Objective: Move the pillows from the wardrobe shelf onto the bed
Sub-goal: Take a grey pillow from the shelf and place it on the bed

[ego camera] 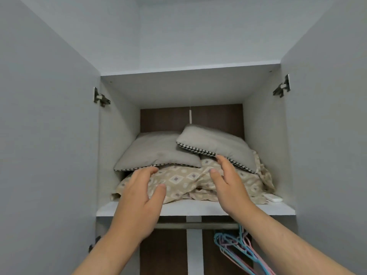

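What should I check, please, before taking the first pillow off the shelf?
1. Doors open: ok.
2. Left hand and right hand empty: ok.
3. Right pillow on top, overlapping left pillow; lift first: ok.
4. Blanket under both pillows, may drag: not ok.
5. White object near shelf edge beside blanket: not ok.
6. Bed free: out of view, cannot tell.

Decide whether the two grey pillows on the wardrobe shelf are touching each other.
Touching. The head view shows the right pillow lying with its checked edge over the left pillow, with no gap between them.
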The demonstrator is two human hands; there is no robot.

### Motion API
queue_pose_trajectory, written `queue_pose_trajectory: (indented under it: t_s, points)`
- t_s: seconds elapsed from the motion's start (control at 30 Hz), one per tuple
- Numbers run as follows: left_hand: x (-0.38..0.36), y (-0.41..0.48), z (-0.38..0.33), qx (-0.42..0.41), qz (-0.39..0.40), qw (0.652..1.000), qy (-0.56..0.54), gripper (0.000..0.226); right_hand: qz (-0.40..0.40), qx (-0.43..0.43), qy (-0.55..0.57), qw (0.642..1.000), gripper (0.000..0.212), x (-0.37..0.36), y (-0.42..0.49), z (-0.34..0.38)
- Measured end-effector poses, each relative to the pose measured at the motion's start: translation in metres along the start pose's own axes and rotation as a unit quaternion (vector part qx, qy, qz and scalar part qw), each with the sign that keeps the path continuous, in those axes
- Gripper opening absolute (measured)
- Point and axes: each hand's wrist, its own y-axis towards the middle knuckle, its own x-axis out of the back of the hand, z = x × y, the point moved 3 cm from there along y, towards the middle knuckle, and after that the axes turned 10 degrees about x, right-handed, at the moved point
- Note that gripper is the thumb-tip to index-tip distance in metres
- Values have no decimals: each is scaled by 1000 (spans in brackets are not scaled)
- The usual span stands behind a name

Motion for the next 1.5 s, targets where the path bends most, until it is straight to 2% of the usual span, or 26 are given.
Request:
queue_pose_trajectory:
  t_s: [0.2, 0.43, 0.57, 0.7, 0.8, 0.9, 0.97, 1.03, 1.1, 1.2, 1.27, 1.4, 1.5]
  points:
    - [-115, 34, -42, -57, 29, 998, 14, 51, -86, -48, -39, 994, 49, 57, 16, -87]
    - [-198, 101, -47, -53, 38, 997, 29, 48, -141, -102, -55, 983, 50, 78, 52, -158]
    - [-231, 153, -25, -24, 42, 997, 55, 56, -135, -125, -94, 978, 52, 73, 83, -193]
    - [-254, 213, 2, -42, 19, 995, 86, 50, -121, -119, -138, 976, 52, 65, 121, -230]
    - [-267, 266, 24, -47, 14, 992, 117, 61, -133, -128, -154, 971, 52, 63, 156, -257]
    - [-284, 310, 43, -49, 16, 982, 183, 62, -130, -161, -182, 961, 56, 64, 182, -288]
    - [-296, 330, 52, -26, 37, 964, 261, 67, -113, -189, -211, 952, 60, 64, 193, -306]
    - [-306, 342, 58, 40, 70, 947, 310, 74, -89, -229, -237, 940, 68, 65, 200, -320]
    - [-313, 352, 59, 109, 87, 932, 336, 83, -75, -265, -228, 934, 75, 61, 208, -331]
    - [-317, 364, 61, 166, 97, 921, 338, 89, -65, -303, -190, 931, 79, 55, 219, -344]
    - [-318, 371, 69, 183, 93, 922, 328, 93, -53, -308, -194, 930, 80, 53, 227, -354]
    - [-324, 372, 100, 163, 78, 938, 297, 104, -58, -330, -202, 920, 90, 48, 237, -373]
    - [-328, 367, 122, 161, 28, 949, 270, 92, -88, -310, -238, 916, 88, 41, 235, -379]
